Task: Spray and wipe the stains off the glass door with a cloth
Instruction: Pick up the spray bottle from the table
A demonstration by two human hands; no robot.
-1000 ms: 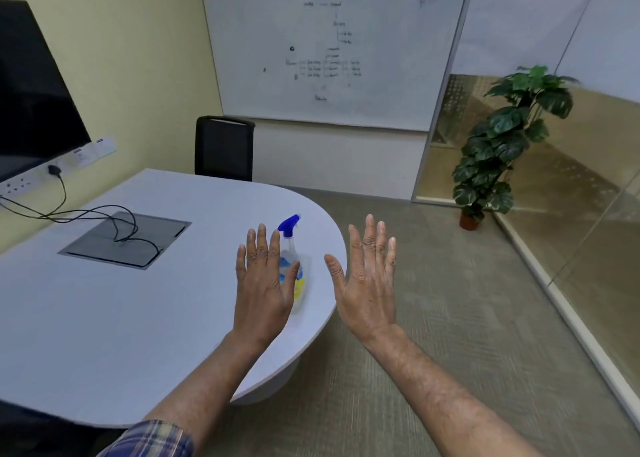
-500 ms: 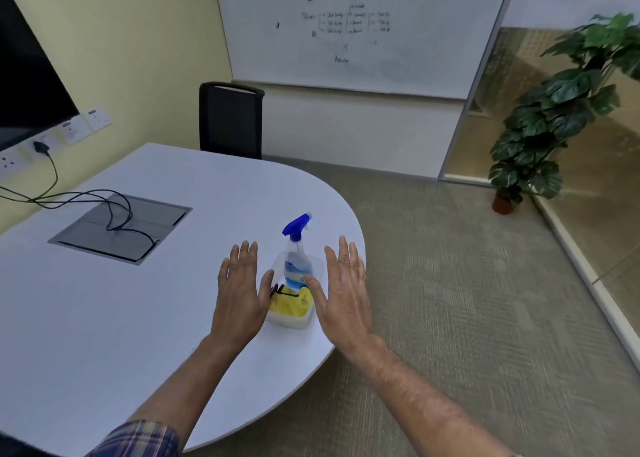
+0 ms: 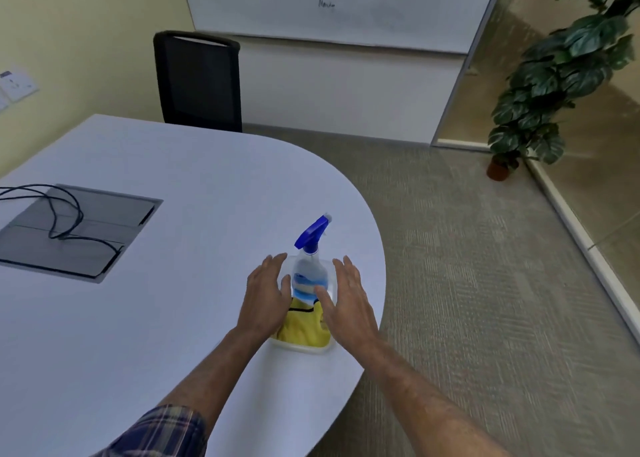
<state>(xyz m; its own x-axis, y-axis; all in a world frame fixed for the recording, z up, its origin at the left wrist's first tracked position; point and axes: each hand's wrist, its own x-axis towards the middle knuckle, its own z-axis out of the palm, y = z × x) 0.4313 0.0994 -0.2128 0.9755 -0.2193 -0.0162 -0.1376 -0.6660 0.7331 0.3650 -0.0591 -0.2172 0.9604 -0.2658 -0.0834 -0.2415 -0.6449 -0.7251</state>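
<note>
A clear spray bottle (image 3: 307, 276) with a blue trigger head stands in a shallow white tray (image 3: 302, 348) near the rounded right edge of the white table (image 3: 166, 318). A yellow cloth (image 3: 303, 328) lies in the tray in front of the bottle. My left hand (image 3: 264, 297) hovers flat just left of the bottle, fingers apart, holding nothing. My right hand (image 3: 348, 299) hovers just right of it, also open, its thumb near the bottle's side. Glass wall panels (image 3: 585, 117) stand at the right of the room.
A grey cable hatch (image 3: 69, 228) with black cables is set in the table at the left. A black chair (image 3: 199, 80) stands behind the table under a whiteboard (image 3: 346, 6). A potted plant (image 3: 554, 72) stands by the glass; carpet covers the floor to the right.
The view has tilted down and moved closer to the table. Both hands have lowered and closed in on either side of the spray bottle and tray.
</note>
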